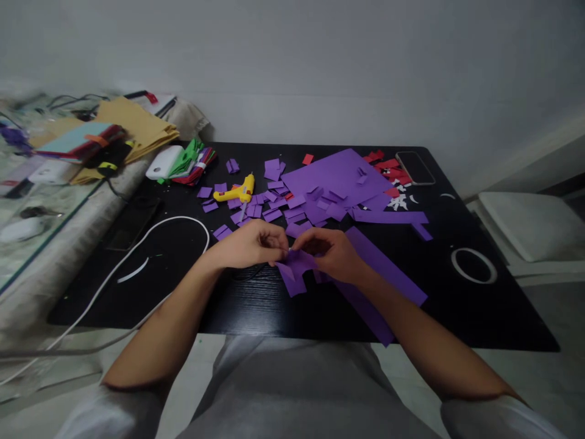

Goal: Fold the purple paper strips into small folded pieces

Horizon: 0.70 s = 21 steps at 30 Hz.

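Observation:
Between my two hands, over the near middle of the black table, is a folded purple paper piece (294, 274) with bent flaps. My left hand (253, 244) pinches its upper left edge, fingers closed. My right hand (331, 251) grips the upper right edge, thumb and forefinger pressed together close to the left fingertips. What lies right at the fingertips is too small to make out. Beneath my right forearm lies a long purple paper sheet (379, 280). Many small folded purple paper pieces (273, 214) are scattered just beyond my hands.
A yellow glue gun (237, 190) lies among the pieces. Behind is a large purple sheet (338, 174), with red scraps (395, 171) and a phone (415, 168) at right. A tape-like white ring (474, 266) sits right. A white cable (150, 231) loops at left by paper stacks (192, 163).

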### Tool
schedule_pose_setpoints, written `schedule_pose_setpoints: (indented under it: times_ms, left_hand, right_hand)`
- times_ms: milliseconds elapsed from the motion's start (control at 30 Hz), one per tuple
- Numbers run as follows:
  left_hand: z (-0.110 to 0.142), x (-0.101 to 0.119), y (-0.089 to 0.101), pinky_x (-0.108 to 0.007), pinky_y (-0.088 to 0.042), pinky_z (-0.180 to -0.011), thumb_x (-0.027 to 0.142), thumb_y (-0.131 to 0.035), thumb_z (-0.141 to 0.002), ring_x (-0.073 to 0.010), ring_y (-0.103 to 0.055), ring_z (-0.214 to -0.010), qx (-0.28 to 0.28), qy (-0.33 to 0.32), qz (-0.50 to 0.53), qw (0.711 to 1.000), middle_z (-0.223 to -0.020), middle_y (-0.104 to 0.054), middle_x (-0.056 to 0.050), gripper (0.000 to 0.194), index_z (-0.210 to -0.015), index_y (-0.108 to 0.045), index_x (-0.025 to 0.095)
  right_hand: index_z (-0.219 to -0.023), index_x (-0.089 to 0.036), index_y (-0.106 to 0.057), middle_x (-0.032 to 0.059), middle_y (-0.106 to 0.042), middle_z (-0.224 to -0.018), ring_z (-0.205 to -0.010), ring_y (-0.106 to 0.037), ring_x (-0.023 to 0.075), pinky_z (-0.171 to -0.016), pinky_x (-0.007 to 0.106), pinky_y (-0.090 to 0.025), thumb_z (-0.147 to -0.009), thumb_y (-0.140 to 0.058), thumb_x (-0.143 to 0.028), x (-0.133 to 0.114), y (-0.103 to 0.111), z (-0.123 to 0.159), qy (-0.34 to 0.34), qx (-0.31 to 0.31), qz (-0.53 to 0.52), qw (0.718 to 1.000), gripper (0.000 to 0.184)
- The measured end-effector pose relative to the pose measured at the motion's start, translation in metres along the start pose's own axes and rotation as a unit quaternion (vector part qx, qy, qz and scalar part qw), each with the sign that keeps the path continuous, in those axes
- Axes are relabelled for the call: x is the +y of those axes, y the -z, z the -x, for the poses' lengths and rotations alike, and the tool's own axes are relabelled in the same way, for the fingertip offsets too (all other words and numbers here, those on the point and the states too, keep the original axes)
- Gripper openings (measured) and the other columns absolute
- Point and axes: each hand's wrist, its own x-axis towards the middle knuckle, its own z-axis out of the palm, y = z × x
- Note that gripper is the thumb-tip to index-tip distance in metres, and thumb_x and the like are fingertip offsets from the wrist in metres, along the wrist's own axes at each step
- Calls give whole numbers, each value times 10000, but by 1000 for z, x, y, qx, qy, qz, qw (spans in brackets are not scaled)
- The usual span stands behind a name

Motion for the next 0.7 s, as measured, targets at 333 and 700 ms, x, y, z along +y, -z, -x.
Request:
schedule_pose_setpoints:
  times_ms: [333,700]
  left_hand:
    - [-2,3,-4,-199,-442,-571,253,-692,-815,-106,-596,-600,-6,-2,-34,999,-685,-685,11,103,-828,-717,153]
    - [-3,3,-6,-212,-449,-599,284,-721,-809,-113,-609,-615,5,15,-11,1000,-712,-711,-10,135,-828,-730,151]
  right_hand:
    - [-884,-202,-746,36,-661,-974,-832,-679,135,-770,278,-595,-764,-832,-252,1,2,-3,58,-27,-7,998,156]
    - [-892,-212,-772,23,-637,-972,-807,-662,111,-744,238,-589,-763,-821,-180,-1,1,-3,64,-28,-12,997,142]
